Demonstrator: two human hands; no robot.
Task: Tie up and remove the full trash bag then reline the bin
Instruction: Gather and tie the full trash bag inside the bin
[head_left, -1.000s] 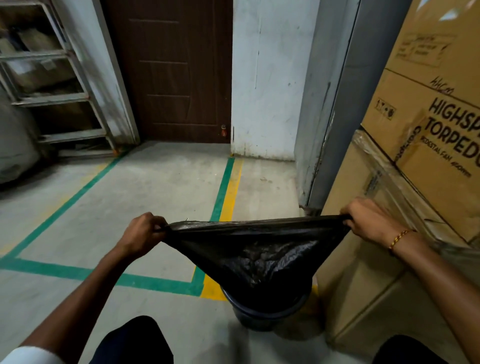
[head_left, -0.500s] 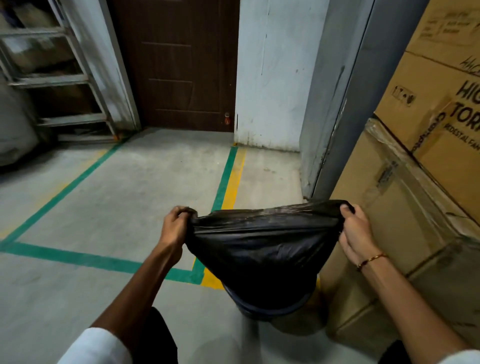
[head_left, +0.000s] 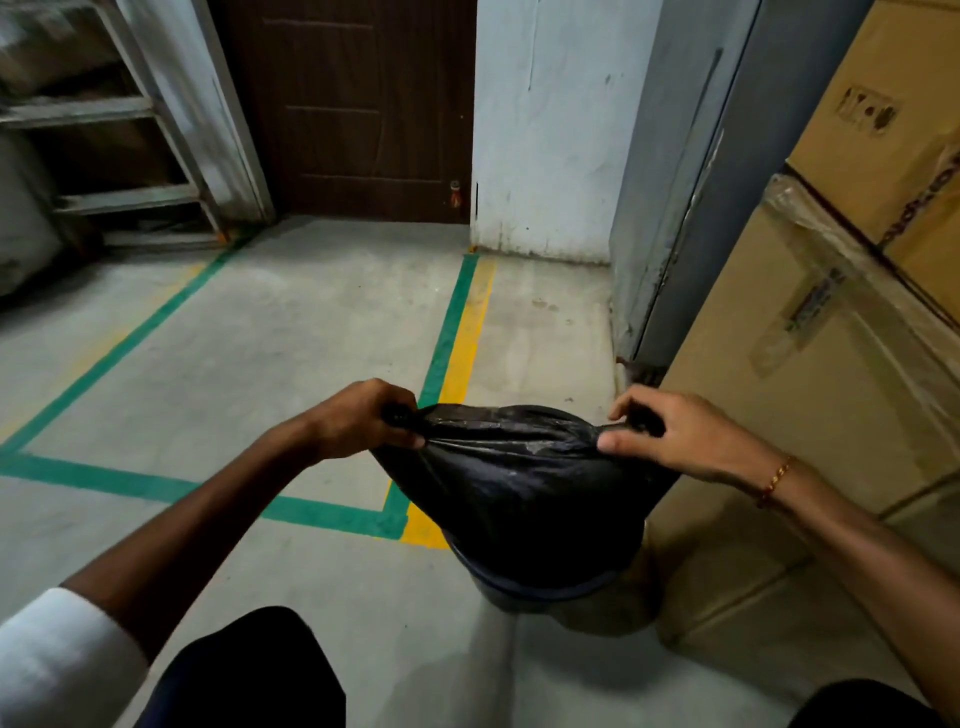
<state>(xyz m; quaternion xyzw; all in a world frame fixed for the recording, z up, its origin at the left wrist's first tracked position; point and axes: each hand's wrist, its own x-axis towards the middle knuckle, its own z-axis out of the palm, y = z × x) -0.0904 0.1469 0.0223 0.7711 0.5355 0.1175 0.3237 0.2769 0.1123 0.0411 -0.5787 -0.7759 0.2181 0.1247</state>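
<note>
The black bag (head_left: 524, 499) sits in the bin (head_left: 524, 592), on the floor (head_left: 291, 343) right beside the stacked boxes (head_left: 810, 364). Only a thin bit of the bin's rim shows under the bag. The top of the bag is pulled up above the rim and pressed flat into a closed line.

The left hand (head_left: 358, 418) has its fingers curled tight around one end of the bag top. The right hand (head_left: 675, 436) pinches the other end between thumb and fingers. Both grips are closed on plastic, one on each side, and the hands are near each other over the bin.

I think the hands hold the two ends like this so each end can be used like a string. With the ends pulled out, the trash stays inside and the top is ready to be crossed over and knotted. The bag is not tied yet, and it is not out of the bin.

Next, the two ends likely need to cross and be pulled snug. The plastic is thin, so a hard tug could rip it. The boxes are close on the right, so lifting the bag out may be easier toward the open floor on the left.
</note>
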